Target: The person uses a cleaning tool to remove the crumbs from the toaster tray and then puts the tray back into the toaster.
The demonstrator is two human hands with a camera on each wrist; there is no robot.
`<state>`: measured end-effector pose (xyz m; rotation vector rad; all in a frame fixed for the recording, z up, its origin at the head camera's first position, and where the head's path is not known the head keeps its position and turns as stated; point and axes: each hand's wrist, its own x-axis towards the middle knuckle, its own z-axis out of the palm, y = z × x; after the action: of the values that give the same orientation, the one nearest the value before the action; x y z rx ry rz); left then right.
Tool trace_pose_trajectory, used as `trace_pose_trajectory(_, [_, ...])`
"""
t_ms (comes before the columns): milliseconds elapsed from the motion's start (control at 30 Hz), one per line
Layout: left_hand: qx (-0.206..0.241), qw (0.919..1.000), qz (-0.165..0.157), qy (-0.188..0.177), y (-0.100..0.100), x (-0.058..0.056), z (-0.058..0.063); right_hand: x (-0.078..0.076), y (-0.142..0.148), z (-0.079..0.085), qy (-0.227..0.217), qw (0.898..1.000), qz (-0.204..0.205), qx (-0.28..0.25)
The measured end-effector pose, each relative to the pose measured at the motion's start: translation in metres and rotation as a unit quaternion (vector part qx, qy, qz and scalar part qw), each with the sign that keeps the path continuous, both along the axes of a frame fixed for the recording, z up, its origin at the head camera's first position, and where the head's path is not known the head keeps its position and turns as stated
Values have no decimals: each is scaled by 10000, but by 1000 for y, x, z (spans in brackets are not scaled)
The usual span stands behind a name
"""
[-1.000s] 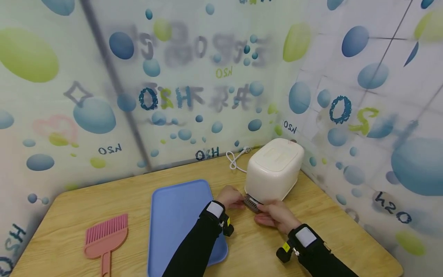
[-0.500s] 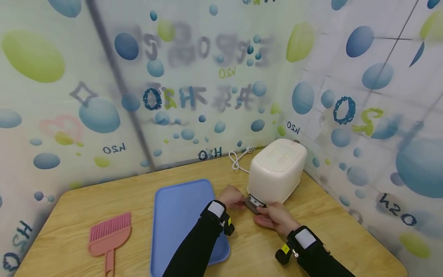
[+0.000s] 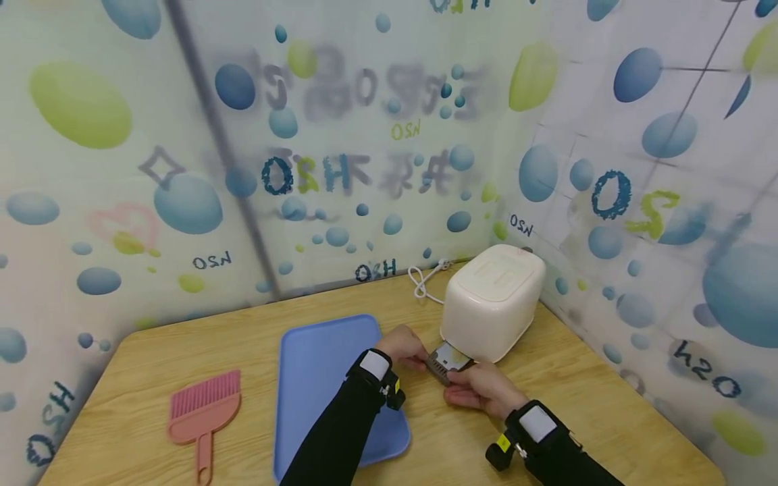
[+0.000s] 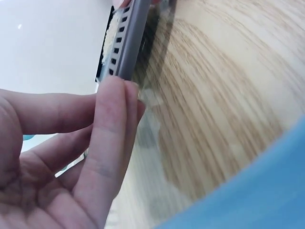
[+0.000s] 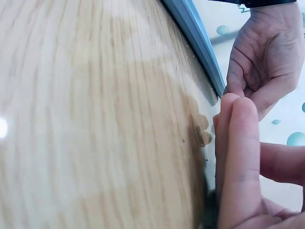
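A white toaster stands on the table with its grey-edged crumb tray partly out of the near lower side. My left hand pinches the tray's left end between thumb and fingers. At the opposite end, my right hand grips it with the thumb on top. The left wrist view shows the slotted front edge of the crumb tray and pale crumbs lying behind it. In the right wrist view the right fingers hide most of the tray.
Left of the hands lies a blue tray, partly under the left forearm. A pink hand brush lies farther left. The toaster's white cord is looped behind it, near the patterned wall sheet.
Both hands have drawn the crumb tray farther out of the toaster, toward the person. More of its metal surface shows now. The head view has shifted slightly left.
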<state>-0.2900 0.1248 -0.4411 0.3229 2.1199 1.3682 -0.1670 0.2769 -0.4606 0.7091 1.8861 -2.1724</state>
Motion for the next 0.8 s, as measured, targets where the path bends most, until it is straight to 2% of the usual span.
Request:
trace_pose_trajectory(200, [-16,9998,-97,-168,-10,0,0,2,-7,-1,-99,9996,233,105])
trace_pose_trajectory(433, [36,9979,-496,-407,-26,1,9,5,-17,2,-105,9981,495,341])
trace_pose_trajectory(600, [-67,9973,-606,-422,-38,2,12,6,-27,3,-23,9967,722,368])
trace_pose_trajectory(800, [-195,9959,-853,-238,-54,0,12,7,-37,3,34,9939,1047,336])
